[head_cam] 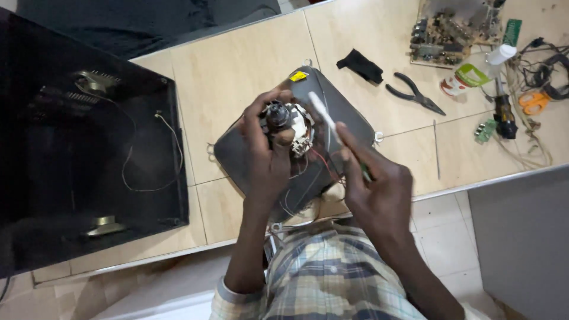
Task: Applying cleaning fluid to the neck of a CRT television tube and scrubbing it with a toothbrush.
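A grey picture tube (347,106) lies face down on the tiled counter, its neck pointing up at me. My left hand (267,157) grips the dark neck end and the white coil assembly (290,121) around it. My right hand (376,189) holds a slim white tool (323,115) like a pen, its far end slanting up and left beside the coil assembly. Thin red and white wires (317,163) trail from the neck between my hands.
An open black set casing (89,136) with loose wire fills the left. At the back right lie a black cloth (361,64), pliers (415,93), a circuit board (453,29), a white bottle (477,72), a screwdriver (504,112), orange scissors (533,101) and tangled cables (542,71). The counter edge runs below my hands.
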